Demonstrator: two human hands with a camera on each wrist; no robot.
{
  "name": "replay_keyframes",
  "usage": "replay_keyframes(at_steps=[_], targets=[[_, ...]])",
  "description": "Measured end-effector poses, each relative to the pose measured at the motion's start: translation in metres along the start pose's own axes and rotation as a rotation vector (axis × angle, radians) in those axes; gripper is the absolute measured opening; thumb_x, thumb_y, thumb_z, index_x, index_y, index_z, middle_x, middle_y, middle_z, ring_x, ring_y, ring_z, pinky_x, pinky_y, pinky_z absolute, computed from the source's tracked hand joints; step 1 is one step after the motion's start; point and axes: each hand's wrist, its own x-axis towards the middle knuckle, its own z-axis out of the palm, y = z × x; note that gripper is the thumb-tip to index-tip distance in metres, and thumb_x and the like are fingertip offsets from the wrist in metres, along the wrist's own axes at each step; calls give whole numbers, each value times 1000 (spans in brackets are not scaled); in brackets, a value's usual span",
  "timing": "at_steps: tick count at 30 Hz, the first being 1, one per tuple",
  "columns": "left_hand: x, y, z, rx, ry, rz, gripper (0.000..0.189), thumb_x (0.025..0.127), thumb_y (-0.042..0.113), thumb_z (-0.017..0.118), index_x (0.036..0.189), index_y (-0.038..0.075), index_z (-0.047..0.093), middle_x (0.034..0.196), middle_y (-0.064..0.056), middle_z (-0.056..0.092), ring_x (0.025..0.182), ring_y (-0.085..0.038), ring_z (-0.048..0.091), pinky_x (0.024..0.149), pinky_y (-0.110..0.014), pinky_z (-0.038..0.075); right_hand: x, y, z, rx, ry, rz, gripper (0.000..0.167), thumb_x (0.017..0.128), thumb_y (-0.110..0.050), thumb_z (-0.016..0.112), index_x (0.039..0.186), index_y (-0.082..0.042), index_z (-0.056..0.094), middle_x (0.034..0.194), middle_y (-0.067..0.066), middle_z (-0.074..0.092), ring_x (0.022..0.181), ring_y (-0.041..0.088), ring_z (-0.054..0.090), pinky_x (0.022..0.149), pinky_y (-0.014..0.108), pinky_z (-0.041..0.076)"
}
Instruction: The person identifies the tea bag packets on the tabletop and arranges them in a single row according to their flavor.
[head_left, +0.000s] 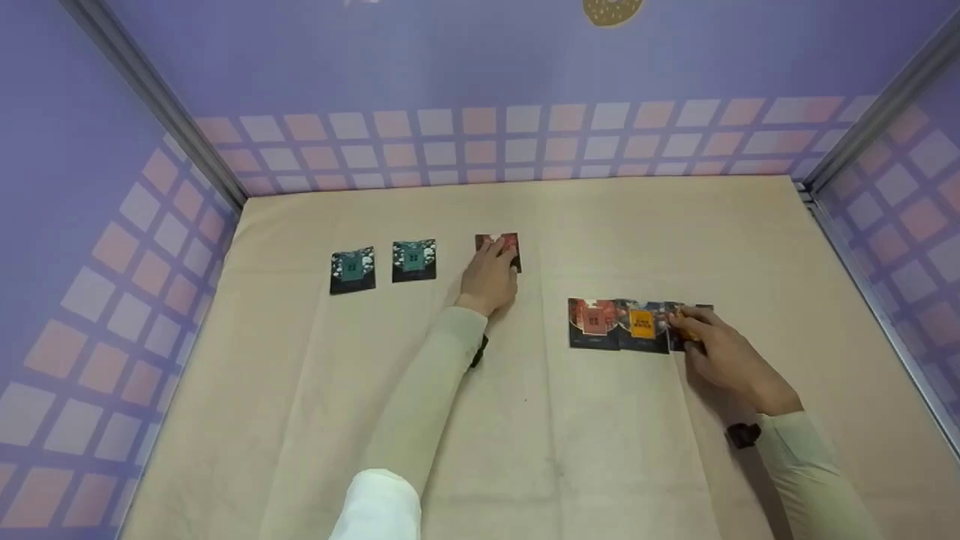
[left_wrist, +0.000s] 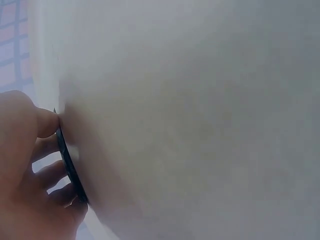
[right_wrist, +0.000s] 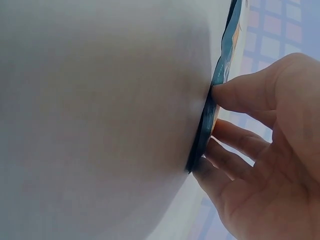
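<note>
In the head view, my left hand point(head_left: 489, 279) lies over a red-and-dark printed sachet point(head_left: 512, 241), its fingers reaching across the top and hiding most of it. The left wrist view shows that sachet's dark edge point(left_wrist: 71, 167) flat against the cloth, thumb and fingertips touching it. On the right, a red sachet point(head_left: 594, 324) and a yellow one point(head_left: 643, 326) lie side by side. My right hand point(head_left: 731, 356) holds a third sachet with orange print at the row's right end by thumb and bent fingers. Its blue foil edge point(right_wrist: 202, 130) shows in the right wrist view.
Two green sachets point(head_left: 352, 270) point(head_left: 414, 260) lie apart at the back left, in line with the left hand. A beige cloth point(head_left: 525, 435) with creases covers the table. Purple checkered panels point(head_left: 480, 142) stand at the back and both sides.
</note>
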Motion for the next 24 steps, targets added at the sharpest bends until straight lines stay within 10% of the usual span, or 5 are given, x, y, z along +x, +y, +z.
replay_keyframes(at_steps=[24], targets=[[-47,7,6,29,-26,45,48,114,24,47,159,7,51,171,-14,38,162,-34,31,134,-40,22,0,-3,2,10,-17,63,53,104,0,54,156,4,50,162,31,39,144,60,44,112,73,42]])
